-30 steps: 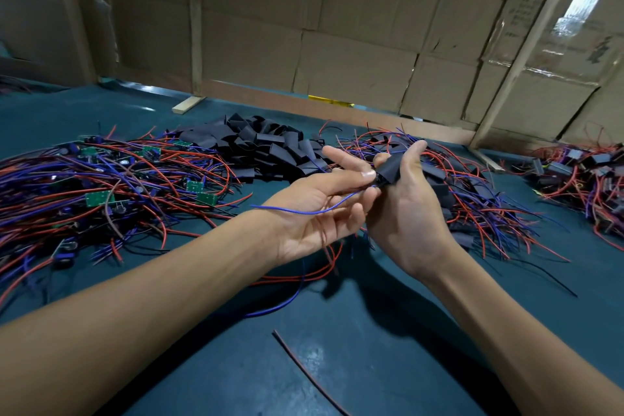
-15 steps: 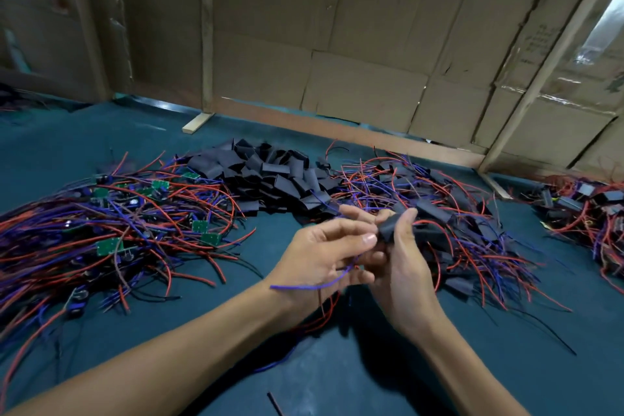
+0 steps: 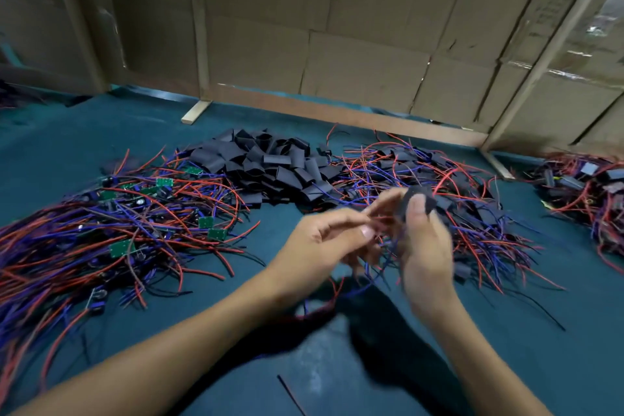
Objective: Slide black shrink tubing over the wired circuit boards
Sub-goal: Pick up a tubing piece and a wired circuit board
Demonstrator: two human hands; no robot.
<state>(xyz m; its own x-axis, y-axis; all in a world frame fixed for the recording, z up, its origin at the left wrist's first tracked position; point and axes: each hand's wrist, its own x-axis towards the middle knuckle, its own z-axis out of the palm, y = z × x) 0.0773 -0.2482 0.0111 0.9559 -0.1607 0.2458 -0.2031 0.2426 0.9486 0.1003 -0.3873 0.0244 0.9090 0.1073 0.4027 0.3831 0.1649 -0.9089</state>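
Observation:
My right hand point(image 3: 427, 246) pinches a black shrink tube piece point(image 3: 418, 201) between thumb and fingers, just above the table. Close on its left, my left hand point(image 3: 324, 240) has curled fingers round the red and blue wires that run into that tube; the board itself is hidden. Both hands are blurred. A heap of loose black tubing pieces point(image 3: 270, 162) lies behind them. Bare green wired boards point(image 3: 121, 248) fill a big tangle at the left. A pile of sleeved boards with wires point(image 3: 449, 179) lies behind my right hand.
The teal table top point(image 3: 337, 365) carries a loose dark wire point(image 3: 292, 395) near the front edge. Another wired pile point(image 3: 584, 189) sits at the far right. Cardboard panels and wooden battens point(image 3: 199, 27) close off the back.
Both hands have stayed together with the tube and wires, dropping slightly towards the table. The blue wire that looped out left of my left hand is drawn in. The camera has tilted.

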